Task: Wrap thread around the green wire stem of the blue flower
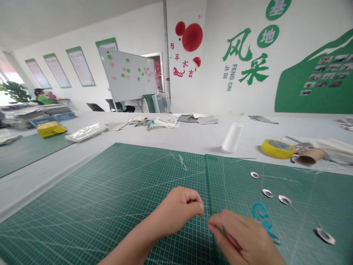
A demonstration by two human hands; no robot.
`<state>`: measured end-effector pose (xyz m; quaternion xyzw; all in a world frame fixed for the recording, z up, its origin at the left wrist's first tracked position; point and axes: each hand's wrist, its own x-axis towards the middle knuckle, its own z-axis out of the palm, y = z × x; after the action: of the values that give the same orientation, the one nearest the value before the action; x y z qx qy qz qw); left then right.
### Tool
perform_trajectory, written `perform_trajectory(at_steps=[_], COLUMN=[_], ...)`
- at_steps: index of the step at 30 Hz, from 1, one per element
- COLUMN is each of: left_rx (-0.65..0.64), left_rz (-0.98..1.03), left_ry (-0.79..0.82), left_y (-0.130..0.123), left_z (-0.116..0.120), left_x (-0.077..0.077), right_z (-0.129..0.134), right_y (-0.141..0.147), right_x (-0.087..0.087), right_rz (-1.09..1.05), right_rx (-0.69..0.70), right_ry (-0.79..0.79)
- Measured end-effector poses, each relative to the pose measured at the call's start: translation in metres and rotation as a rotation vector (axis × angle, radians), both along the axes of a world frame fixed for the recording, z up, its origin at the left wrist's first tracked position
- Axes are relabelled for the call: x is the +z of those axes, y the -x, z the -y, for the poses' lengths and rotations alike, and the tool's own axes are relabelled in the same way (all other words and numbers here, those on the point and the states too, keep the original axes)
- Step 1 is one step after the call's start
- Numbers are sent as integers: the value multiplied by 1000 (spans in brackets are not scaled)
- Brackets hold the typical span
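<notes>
My left hand (179,210) is over the seam between two green cutting mats, its thumb and fingers pinched; anything between them is too small to make out. My right hand (239,235) sits just to its right and lower, also pinched, its fingertips close to the left ones but apart. On the right mat (234,184), a blue curled ornament (260,213) lies beside my right hand. Beyond it are several small pale rings with thread, one ring (284,200) near the middle. White loose thread (182,162) rests on the left mat (110,184).
A white thread cone (232,138), yellow tape roll (278,148) and cardboard tube (311,156) stand behind the right mat. Fabric pieces (165,121) lie farther back. At left are a yellow box (51,129), a plastic packet (86,131) and stacked bags (24,115). A person (42,97) sits far left.
</notes>
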<state>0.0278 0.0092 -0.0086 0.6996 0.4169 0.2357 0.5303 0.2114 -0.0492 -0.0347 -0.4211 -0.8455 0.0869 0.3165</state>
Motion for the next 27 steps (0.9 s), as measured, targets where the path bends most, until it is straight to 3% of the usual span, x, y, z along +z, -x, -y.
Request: perform_trajectory(at_steps=[7,20,27], left_rx=[127,66,-42], left_rz=[188,353,403], left_ry=[249,383,457], left_y=[0,1,7], left_z=[1,1,1], left_x=[8,1,2], right_z=[-4,-8,-12], right_y=[3,1,3], right_x=[-6,-12,-9], right_rz=[-88,-82,-313], right_rx=[-76,-112,-134], right_ry=[-27,41,83])
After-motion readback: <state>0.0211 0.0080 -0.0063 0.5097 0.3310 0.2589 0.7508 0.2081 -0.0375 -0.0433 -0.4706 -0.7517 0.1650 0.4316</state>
